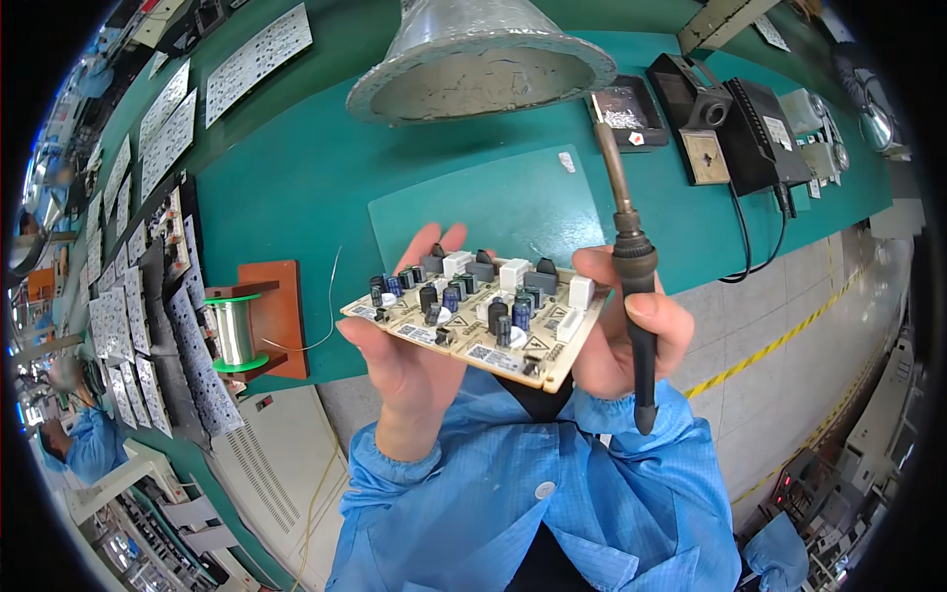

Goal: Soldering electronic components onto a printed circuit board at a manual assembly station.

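The circuit board point(472, 331) is cream-coloured and rectangular, and is held face up and tilted above the near edge of the bench point(286, 197). Its upper face carries white blocks, grey blocks, black and blue cylinders, and printed triangles. The left hand point(400, 380) grips the board's left end, thumb at the near side and fingers behind. The right hand point(641, 321) is closed around the handle of the soldering iron point(631, 232) and also meets the board's right end. The iron's tip points toward the far edge of the bench.

The bench top is green and bears a lighter mat point(473, 197). Beyond the right part of the near edge is a tiled floor point(725, 296) with yellow tape point(789, 335).

A metal hood point(483, 44) overhangs the bench and hides part of its far side. Toward the far right corner are a dark tray point(626, 107) of small bits, an iron stand point(695, 109) and a black box point(764, 133). Near the left edge, 1 wire spool point(234, 333) sits on a brown holder point(288, 321).
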A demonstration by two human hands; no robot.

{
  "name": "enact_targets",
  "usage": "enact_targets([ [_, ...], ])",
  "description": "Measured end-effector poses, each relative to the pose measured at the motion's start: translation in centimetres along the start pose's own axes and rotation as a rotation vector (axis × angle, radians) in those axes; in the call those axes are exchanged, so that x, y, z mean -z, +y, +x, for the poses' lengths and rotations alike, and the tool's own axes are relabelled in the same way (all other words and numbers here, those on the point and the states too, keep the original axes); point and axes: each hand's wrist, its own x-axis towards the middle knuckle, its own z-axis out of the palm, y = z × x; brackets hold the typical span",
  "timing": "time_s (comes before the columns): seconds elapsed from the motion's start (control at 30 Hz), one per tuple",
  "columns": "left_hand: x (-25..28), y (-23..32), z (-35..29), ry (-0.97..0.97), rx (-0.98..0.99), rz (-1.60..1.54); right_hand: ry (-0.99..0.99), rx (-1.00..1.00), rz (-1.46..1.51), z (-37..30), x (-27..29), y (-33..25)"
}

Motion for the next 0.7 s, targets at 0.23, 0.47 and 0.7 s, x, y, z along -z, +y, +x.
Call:
enact_targets([
  [0.23,-0.1,0.5,-0.4,0.077,-0.022,0.058,-0.024,-0.008,-0.005,0.1,0.1,0.0],
  [0.47,0.5,0.5,-0.5,0.032,-0.07,0.083,-0.023,0.037,-0.012,0.1,0.0,0.1],
  [0.7,1.8,1.2,-1.1,-0.095,-0.087,0.339,-0.02,-0.011,0.017,-0.3,0.2,-0.1],
])
